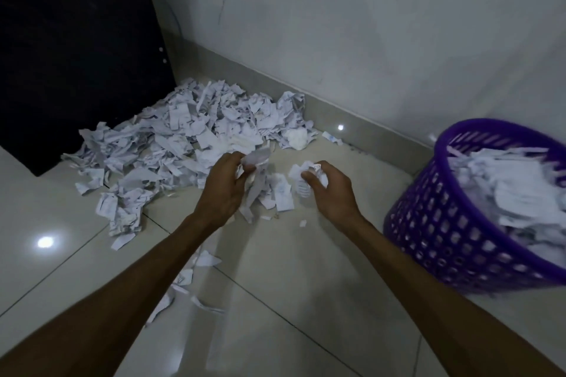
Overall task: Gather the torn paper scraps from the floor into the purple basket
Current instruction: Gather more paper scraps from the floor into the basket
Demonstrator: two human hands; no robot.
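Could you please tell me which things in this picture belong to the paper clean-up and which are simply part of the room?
Part of the job:
- left hand, gripping scraps
- right hand, gripping scraps
- paper pile on the floor
- loose scraps nearer the person
- purple basket, already holding paper

Just there:
- dark panel
- wall
- floor tiles

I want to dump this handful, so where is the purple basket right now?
In the head view the purple basket stands on the tiled floor at the far right, by the wall, just right of the right hand.
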